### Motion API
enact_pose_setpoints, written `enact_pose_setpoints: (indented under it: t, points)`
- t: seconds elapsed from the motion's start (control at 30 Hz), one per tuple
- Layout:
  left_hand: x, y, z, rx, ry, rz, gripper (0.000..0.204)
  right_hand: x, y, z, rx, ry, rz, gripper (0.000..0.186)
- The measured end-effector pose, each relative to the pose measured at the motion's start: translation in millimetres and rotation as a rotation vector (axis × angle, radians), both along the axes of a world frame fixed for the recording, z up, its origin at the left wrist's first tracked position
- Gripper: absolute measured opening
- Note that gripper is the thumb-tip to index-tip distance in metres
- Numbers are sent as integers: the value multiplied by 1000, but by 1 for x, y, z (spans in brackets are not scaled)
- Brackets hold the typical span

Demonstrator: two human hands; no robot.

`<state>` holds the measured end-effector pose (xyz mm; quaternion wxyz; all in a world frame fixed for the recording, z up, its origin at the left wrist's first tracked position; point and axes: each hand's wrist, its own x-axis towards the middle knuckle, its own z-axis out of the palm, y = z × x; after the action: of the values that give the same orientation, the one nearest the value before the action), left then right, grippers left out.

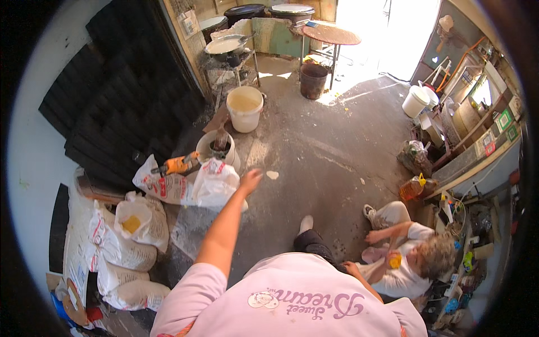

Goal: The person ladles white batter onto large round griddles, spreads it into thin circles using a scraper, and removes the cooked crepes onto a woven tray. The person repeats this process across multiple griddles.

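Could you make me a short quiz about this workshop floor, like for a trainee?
1. True or false: the left hand is stretched out over the white plastic bag.
2. What stands just beyond that bag? A) a white bucket with a bottle inside B) a blue crate C) a ladder
3. What does the seated person hold?

Key
1. True; its grip holds nothing.
2. A
3. A small yellow object; its kind is unclear.

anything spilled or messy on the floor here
Yes. Pale powder dusts the concrete floor around the white sacks near the outstretched left hand, and one open sack shows yellow grain.
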<state>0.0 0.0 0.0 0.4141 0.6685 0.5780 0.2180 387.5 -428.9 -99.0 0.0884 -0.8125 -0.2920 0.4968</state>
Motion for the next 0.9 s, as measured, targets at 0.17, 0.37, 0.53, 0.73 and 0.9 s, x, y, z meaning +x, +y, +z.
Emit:
enact_pose_setpoints:
  t: [0.17, 0.37, 0.53, 0.73, 0.9]
  points:
    - [178, 184, 97, 32, -275, -375, 33, 111, 113, -40, -248, -25, -76, 29]
    - [84, 244, -73, -353, 236, -427, 39, 202, 357, -72, -219, -93, -39, 24]
    - [-94, 190, -109, -762, 894, -276, 39, 226, 666, -45, 290, -225, 102, 20]
    - [-120, 290, -73, -1106, 743, 216, 35, 168, 948, 51, 502, 168, 14, 23]
    - [-69, 506, -90, -855, 662, 169, 33, 168, 1035, 39, 277, 170, 46, 24]
